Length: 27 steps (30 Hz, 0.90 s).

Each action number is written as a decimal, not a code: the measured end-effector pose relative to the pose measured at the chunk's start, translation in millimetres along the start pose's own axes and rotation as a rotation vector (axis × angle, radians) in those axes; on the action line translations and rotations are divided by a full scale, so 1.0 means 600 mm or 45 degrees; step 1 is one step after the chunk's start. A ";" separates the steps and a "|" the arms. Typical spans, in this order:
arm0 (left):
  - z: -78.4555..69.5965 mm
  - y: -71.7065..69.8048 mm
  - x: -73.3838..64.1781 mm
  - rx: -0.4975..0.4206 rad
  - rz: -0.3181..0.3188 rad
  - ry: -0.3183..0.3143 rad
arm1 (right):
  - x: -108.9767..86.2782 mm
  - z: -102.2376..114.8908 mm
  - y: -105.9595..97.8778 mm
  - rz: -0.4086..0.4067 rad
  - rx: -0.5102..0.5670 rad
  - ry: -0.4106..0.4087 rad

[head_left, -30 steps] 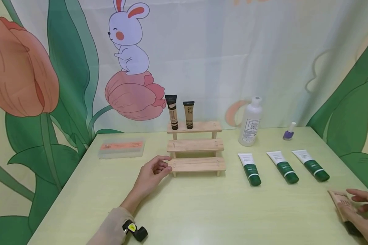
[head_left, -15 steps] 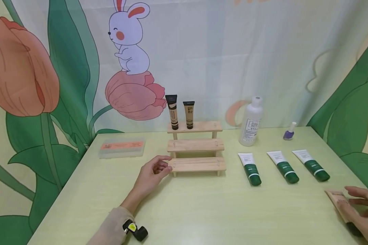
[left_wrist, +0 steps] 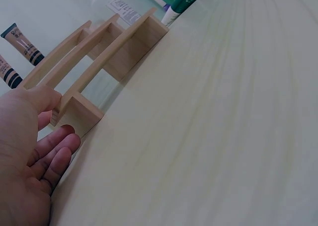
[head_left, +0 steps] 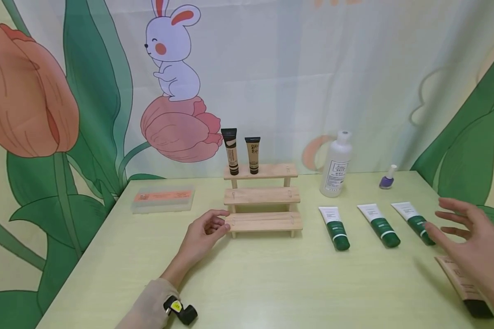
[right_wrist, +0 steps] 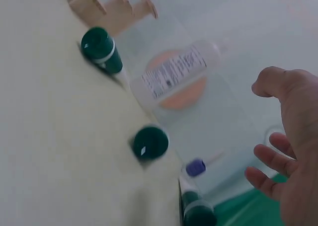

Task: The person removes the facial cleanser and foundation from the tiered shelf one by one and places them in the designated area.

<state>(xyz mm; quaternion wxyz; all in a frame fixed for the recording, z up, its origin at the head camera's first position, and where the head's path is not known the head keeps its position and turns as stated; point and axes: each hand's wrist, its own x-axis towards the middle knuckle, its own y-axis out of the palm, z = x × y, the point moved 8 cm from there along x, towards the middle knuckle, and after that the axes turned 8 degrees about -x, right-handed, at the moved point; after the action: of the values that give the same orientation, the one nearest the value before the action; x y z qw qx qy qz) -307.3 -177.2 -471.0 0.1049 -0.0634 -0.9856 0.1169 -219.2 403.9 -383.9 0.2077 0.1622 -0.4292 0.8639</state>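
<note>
At the middle of the table stands a three-step wooden display rack (head_left: 263, 222). My left hand (head_left: 203, 233) pinches the left end of its lowest step; the thumb and index finger at that end show in the left wrist view. Two tubes with black caps, a larger one (head_left: 232, 153) and a smaller one (head_left: 253, 156), stand on the top step. My right hand (head_left: 473, 242) is in the air at the right, fingers spread and holding nothing. It partly covers a green-and-white tube (head_left: 411, 214). Below it a beige tube with a black cap (head_left: 461, 278) lies on the table.
Two more green-and-white tubes, one nearer the rack (head_left: 335, 228) and one in the middle (head_left: 379, 225), lie to the right. Behind them stand a white bottle (head_left: 336, 167) and a purple nail polish bottle (head_left: 388, 178). A flat clear case (head_left: 163, 199) lies at the left.
My right hand has let go of the beige tube and risen up and away from it, toward the green-and-white tubes. The left hand stays at the rack.
</note>
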 end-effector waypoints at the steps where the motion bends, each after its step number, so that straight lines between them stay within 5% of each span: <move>1: 0.000 0.000 0.000 -0.001 -0.001 -0.001 | 0.009 0.013 0.003 0.006 0.040 -0.021; 18: -0.001 -0.004 -0.001 0.014 -0.005 0.005 | 0.089 0.216 0.132 0.161 0.405 -0.247; 27: -0.002 -0.002 -0.001 0.002 -0.001 -0.003 | 0.122 0.306 0.211 0.238 0.757 -0.304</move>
<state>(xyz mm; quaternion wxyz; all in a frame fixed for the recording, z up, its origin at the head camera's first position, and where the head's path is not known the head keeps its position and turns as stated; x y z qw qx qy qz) -306.7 -178.1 -469.9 0.1037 -0.0628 -0.9856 0.1176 -326.6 202.4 -329.3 0.0193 0.2757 -0.1927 0.9415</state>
